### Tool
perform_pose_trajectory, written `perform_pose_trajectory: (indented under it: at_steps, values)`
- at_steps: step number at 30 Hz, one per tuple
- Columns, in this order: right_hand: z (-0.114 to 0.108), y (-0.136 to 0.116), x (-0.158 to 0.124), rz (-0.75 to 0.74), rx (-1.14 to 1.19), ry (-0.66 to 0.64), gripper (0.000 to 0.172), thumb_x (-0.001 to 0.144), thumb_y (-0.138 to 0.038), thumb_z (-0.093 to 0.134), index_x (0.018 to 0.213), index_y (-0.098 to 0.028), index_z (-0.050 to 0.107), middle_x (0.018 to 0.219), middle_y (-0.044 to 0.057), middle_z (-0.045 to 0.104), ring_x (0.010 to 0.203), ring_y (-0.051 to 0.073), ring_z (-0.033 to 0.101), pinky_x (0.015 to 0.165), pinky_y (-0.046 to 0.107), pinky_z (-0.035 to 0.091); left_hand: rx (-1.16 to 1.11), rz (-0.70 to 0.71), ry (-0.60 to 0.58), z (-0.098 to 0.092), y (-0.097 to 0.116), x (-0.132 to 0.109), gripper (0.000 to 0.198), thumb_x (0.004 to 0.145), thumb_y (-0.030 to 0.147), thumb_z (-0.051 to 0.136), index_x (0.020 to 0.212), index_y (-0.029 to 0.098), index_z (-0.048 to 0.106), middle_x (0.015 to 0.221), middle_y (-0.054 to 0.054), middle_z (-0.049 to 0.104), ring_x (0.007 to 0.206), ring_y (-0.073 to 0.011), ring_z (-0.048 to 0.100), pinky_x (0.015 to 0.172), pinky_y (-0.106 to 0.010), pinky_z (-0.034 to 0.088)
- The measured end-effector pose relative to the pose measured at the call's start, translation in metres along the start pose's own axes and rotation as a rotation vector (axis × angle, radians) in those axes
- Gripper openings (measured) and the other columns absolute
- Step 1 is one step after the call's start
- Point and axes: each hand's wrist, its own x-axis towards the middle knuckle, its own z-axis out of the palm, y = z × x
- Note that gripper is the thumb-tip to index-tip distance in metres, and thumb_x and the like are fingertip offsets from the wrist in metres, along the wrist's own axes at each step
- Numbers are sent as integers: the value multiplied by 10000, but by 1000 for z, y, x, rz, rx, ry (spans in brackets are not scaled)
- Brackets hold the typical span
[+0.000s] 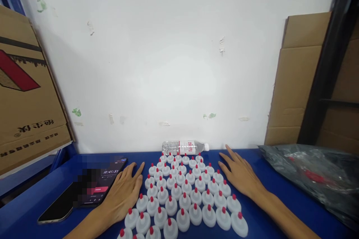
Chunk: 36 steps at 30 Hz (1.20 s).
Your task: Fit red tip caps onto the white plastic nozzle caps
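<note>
Between my two hands stand rows of white plastic caps with red tips [184, 201], upright on the blue table [260, 216]. My left hand [127, 185] rests on the table at the left of the rows, fingers stretched out, beside a lit phone [102, 186]. My right hand [239, 170] lies at the right of the rows with its fingers spread. Neither hand holds anything. Behind the back row a clear water bottle [185, 147] with a white cap lies on its side.
A dark second phone [57, 202] lies at the left. At the right is a grey plastic bag [311, 171] with red pieces in it. Cardboard [294, 82] leans at the right, and a printed carton [30, 93] stands at the left. A white wall [174, 56] closes the back.
</note>
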Motion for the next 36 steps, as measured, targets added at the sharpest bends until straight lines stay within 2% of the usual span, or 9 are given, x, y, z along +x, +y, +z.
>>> perform_pose_trajectory:
  at_steps: [5, 10, 12, 15, 18, 22, 26, 30, 36]
  values:
    - [5, 4, 1, -30, 41, 67, 596, 1007, -467, 329, 1493, -153, 470, 1640, 133, 326, 1421, 347, 439, 1151, 489, 361, -2, -11, -17, -1, 2, 0, 661, 1042, 493, 82, 1587, 232, 350, 1587, -161, 430, 1497, -330, 350, 1203, -534, 288]
    - [9, 8, 4, -36, 81, 120, 645, 998, -465, 350, 1519, -86, 316, 1480, 192, 512, 1321, 299, 548, 1101, 434, 422, -5, -29, -43, -6, 6, 0, 678, 1046, 530, 75, 1598, 222, 319, 1654, -147, 316, 1543, -340, 237, 1212, -550, 271]
    - [9, 8, 3, -41, 86, 123, 599, 997, -460, 361, 1475, -100, 364, 1444, 193, 540, 1293, 303, 568, 1082, 441, 435, -1, -24, -55, -8, 8, 0, 677, 1050, 534, 90, 1599, 210, 318, 1667, -140, 282, 1554, -335, 194, 1215, -548, 266]
    - [7, 7, 1, -47, 80, 111, 454, 996, -448, 371, 1292, -142, 527, 1465, 199, 517, 1309, 331, 548, 1068, 484, 432, 13, 12, -69, -8, 7, 0, 661, 1056, 522, 139, 1598, 193, 325, 1655, -136, 308, 1551, -320, 213, 1210, -536, 280]
    - [3, 4, -2, -60, 68, 82, 366, 999, -432, 378, 1167, -187, 592, 1431, 174, 556, 1314, 346, 537, 1062, 516, 421, 38, 60, -59, -3, 3, 1, 627, 1056, 508, 205, 1585, 212, 364, 1644, -115, 338, 1550, -323, 220, 1203, -540, 277]
    - [-3, 1, -4, -79, 49, 40, 382, 1012, -408, 363, 1249, -202, 581, 1332, 143, 631, 1275, 331, 560, 1066, 503, 413, 67, 127, -31, 7, -5, 4, 565, 1048, 502, 284, 1528, 266, 467, 1625, -92, 385, 1543, -342, 234, 1193, -564, 266]
    - [-7, 0, -4, -83, 20, 6, 425, 1022, -402, 348, 1321, -200, 572, 1374, 146, 612, 1298, 331, 541, 1075, 495, 404, 90, 178, -15, 12, -10, 4, 550, 1038, 477, 318, 1503, 249, 501, 1626, -106, 383, 1540, -357, 236, 1182, -588, 271]
    - [-9, -2, -5, -74, -13, -19, 466, 1030, -405, 342, 1387, -195, 555, 1426, 155, 580, 1337, 345, 510, 1096, 510, 386, 112, 214, -29, 8, -9, 2, 546, 1016, 458, 365, 1473, 220, 545, 1635, -119, 353, 1538, -383, 225, 1189, -597, 259]
    - [-7, -4, -5, -41, -56, -41, 500, 1040, -409, 341, 1457, -202, 526, 1487, 155, 535, 1396, 373, 459, 1120, 543, 363, 122, 228, -44, -2, -5, 1, 530, 1026, 390, 360, 1516, 233, 491, 1626, -112, 374, 1529, -359, 270, 1177, -581, 312]
